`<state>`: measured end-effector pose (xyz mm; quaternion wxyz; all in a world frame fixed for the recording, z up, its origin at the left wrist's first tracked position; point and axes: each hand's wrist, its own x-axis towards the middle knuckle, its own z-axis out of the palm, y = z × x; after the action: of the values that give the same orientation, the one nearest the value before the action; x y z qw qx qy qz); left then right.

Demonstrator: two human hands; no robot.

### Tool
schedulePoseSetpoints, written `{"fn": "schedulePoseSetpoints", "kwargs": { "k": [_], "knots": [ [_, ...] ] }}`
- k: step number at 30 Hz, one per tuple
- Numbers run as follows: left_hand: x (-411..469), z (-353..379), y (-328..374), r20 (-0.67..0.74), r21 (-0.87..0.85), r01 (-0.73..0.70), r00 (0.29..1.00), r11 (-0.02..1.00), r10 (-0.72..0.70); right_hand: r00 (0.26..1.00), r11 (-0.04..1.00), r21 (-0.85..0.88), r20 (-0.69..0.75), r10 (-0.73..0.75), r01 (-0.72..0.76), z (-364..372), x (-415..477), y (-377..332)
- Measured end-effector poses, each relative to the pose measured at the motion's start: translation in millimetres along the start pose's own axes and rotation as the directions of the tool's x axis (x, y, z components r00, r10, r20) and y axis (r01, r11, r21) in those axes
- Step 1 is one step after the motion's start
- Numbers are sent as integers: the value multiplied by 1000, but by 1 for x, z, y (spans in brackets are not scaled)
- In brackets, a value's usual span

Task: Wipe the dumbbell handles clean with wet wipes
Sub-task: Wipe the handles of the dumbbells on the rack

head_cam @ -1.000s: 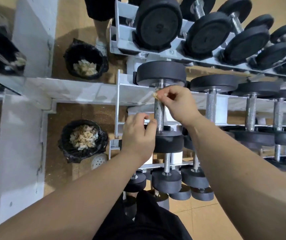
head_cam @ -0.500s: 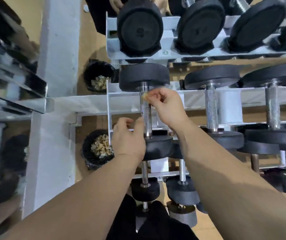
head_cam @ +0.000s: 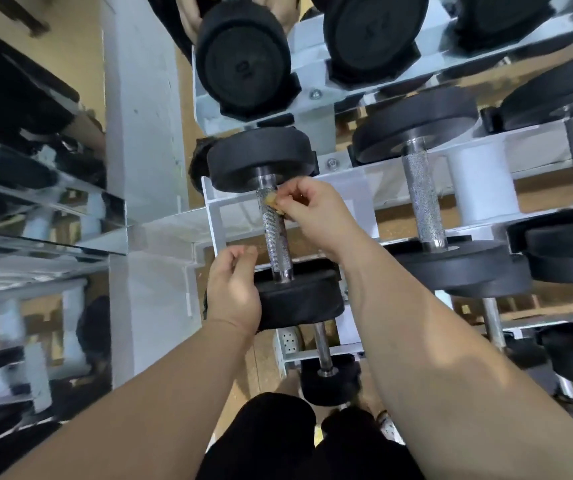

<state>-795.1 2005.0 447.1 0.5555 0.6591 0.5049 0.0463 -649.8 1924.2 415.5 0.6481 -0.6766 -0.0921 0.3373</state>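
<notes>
A black dumbbell with a knurled steel handle (head_cam: 276, 233) lies in the white rack (head_cam: 357, 181), second tier, leftmost slot. My right hand (head_cam: 316, 213) pinches a small, crumpled, yellowish wipe (head_cam: 271, 199) against the upper end of that handle, just below the far weight head (head_cam: 260, 157). My left hand (head_cam: 233, 289) sits left of the handle beside the near weight head (head_cam: 302, 299), fingers loosely curled and holding nothing. It is a little apart from the handle.
More dumbbells (head_cam: 423, 202) fill the rack to the right and on the tier above (head_cam: 243, 60). A smaller dumbbell (head_cam: 326, 375) sits on the tier below. A white pillar (head_cam: 143, 116) and a mirror (head_cam: 35, 202) stand to the left. Another person's legs (head_cam: 191, 15) show at the top.
My left thumb has come off the lower handle and the hand has drawn slightly left. My right hand stays at the top of the handle with the wipe. The view has moved closer.
</notes>
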Motion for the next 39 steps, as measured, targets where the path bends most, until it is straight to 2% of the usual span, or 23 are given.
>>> {"fn": "schedulePoseSetpoints", "kwargs": {
  "k": [3, 7, 9, 11, 15, 18, 20, 23, 28, 30, 32, 36, 39],
  "knots": [
    [-1, -1, 3, 7, 5, 45, 999, 999, -45, 1000, 996, -85, 25, -2, 4, 1, -3, -2],
    [-1, -1, 5, 16, 6, 1, 1000, 1000, -1, 976, 981, -183, 190, 106, -70, -11, -36, 20],
    [-1, -2, 5, 36, 9, 2, 999, 1000, -2, 966, 978, -187, 221, 135, -94, -13, -39, 23],
    [1, -4, 3, 41, 18, 9, 999, 1000, -10, 978, 988, -132, 185, 99, -75, -7, -28, 14],
    [0, -4, 3, 24, 15, 27, 999, 1000, -27, 999, 999, -30, 23, 47, -46, 5, 9, -3],
    [-1, -3, 4, 13, 14, 17, 1000, 1000, -18, 996, 993, -89, 45, 77, -73, 1, -1, 1],
    [0, -4, 3, 9, 12, 0, 1000, 1000, 0, 986, 987, -127, 117, 115, -100, -4, -21, 13],
    [0, -4, 3, 12, 30, -22, 1000, 999, 21, 971, 986, -86, 182, 157, -144, -7, -37, 26],
    [1, -6, 2, 40, 59, -15, 999, 998, 12, 1000, 1000, -18, 16, 24, -24, 6, -2, 3],
    [1, -6, 3, 42, 63, -3, 999, 998, 1, 1000, 1000, -13, -8, 14, -14, 7, 4, -1],
    [0, -5, 4, 36, 48, 5, 999, 999, -7, 997, 996, -75, 49, 53, -49, 2, -9, 0],
    [-2, -3, 8, 30, 23, 25, 999, 999, -26, 955, 906, -423, 258, 146, -24, -16, -45, 9],
    [0, -5, 5, 7, 17, -9, 1000, 1000, 9, 972, 896, -444, 220, 82, 25, -11, -38, 1]
  ]
}}
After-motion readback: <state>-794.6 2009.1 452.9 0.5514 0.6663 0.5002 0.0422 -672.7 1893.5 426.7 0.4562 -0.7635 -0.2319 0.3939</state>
